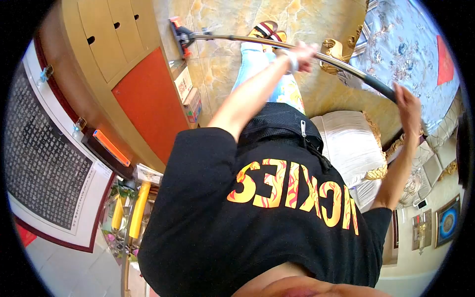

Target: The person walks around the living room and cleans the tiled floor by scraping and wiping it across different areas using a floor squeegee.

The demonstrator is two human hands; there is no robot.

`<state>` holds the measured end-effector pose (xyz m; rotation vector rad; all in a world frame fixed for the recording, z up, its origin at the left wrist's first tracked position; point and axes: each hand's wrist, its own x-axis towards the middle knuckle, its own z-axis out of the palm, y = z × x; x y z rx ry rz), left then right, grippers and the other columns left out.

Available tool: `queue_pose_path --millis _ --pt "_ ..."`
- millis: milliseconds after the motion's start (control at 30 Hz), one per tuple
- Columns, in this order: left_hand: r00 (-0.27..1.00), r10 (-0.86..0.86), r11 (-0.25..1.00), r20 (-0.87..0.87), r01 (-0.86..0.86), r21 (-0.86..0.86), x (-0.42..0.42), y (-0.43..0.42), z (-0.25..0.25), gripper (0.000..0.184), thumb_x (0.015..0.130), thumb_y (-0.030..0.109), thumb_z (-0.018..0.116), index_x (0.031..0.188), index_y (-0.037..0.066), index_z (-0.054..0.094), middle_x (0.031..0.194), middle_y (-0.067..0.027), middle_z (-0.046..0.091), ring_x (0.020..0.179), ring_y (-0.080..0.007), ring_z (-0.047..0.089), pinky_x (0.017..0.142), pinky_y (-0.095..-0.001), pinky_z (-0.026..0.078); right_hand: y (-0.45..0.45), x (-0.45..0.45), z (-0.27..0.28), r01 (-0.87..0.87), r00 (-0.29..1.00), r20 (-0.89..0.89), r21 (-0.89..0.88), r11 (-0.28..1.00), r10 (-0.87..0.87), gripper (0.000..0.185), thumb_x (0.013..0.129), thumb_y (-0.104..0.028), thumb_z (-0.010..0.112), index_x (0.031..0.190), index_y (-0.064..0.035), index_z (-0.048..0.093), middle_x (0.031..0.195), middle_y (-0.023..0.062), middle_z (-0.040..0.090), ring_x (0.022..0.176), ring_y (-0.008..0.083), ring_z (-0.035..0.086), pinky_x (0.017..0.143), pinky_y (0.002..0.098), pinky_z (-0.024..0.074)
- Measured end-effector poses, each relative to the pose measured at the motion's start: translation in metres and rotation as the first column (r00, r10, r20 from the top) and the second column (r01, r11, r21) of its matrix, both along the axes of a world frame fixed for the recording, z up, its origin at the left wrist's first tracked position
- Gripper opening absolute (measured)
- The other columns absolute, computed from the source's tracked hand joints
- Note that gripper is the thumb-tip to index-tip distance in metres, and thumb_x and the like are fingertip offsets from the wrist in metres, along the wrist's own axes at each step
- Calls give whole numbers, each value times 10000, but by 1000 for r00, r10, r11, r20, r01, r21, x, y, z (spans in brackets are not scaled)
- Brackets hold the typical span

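A long-handled mop (pixel 341 64) runs across the upper view, with a black grip on its right end. Its head (pixel 182 37), with orange and dark parts, rests on the tiled floor near the cabinet at the left. My right hand (pixel 407 101) is closed round the black grip at the handle's end. Partway along the shaft my left hand (pixel 303 55), blurred by motion and with a light band on its wrist, is closed on the pole. Its fingers are partly smeared.
At the left stands a tan cabinet (pixel 106 37) with a red-orange panel, boxes (pixel 192 104) beside it. My shoes (pixel 264 29) are just beyond the pole. A cushioned seat (pixel 349 141) lies to my right, and a blue floral-covered surface (pixel 396 44) is at the upper right.
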<state>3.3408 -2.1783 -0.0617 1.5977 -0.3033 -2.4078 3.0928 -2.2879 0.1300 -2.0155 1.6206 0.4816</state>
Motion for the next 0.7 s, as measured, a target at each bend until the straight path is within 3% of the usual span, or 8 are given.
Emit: queue_pose_path --millis 33,67,100,233,300,500,567,700 --pt "997 68 997 33 -68 -24 -26 -6 20 431 790 465 420 870 42 409 654 -82 491 494 -163 549 430 -257 456 -4 -16 25 52 996 -79 4 999 -51 283 833 -266 470 873 6 540 555 85 356 537 86 361 511 228 348" --pt "997 75 992 -22 -77 -101 -50 -11 32 410 787 441 450 834 34 433 589 -78 496 464 -157 542 387 -262 440 -7 -46 45 83 988 -126 -38 996 -87 310 822 -298 481 932 -20 565 674 119 555 644 85 496 618 237 399" --pt "986 117 986 -121 -130 -108 -75 -12 42 362 786 398 485 775 37 453 564 -77 509 454 -168 549 355 -266 425 -4 -71 67 165 968 -177 -82 983 -177 320 824 -304 478 962 -29 565 724 94 580 667 75 500 640 230 403" --pt "837 395 919 -379 -353 176 -145 -10 81 244 772 292 547 744 58 487 618 -78 551 506 -188 577 444 -303 467 21 -102 147 264 937 -167 -236 935 -307 279 820 -272 504 853 -8 589 617 5 486 595 64 428 572 193 361" --pt "879 268 955 -396 -189 228 -147 -16 88 180 769 223 556 745 60 485 650 -61 560 541 -183 577 501 -324 482 43 -113 157 338 926 -46 -336 879 -374 274 818 -253 513 782 10 579 607 -5 475 576 58 409 542 189 345" --pt "944 -115 983 -308 154 105 -117 4 101 224 760 294 558 747 83 485 668 -34 543 575 -159 577 539 -309 498 126 -122 154 562 827 139 -180 808 -544 244 818 -195 509 699 15 546 564 -23 424 557 56 385 511 198 324" --pt "943 -212 970 -257 235 60 -98 2 87 237 753 294 568 769 78 470 663 -39 540 545 -156 574 488 -291 493 150 -98 134 589 807 141 -276 760 -574 237 816 -184 510 699 21 538 562 -16 417 554 60 383 515 201 328" --pt "976 -214 973 39 217 -74 -29 -23 47 201 752 226 570 768 53 470 626 -82 546 520 -174 583 377 -242 442 177 -24 71 730 666 311 -85 678 -678 227 818 -197 480 792 7 576 554 40 481 531 67 402 501 242 363"
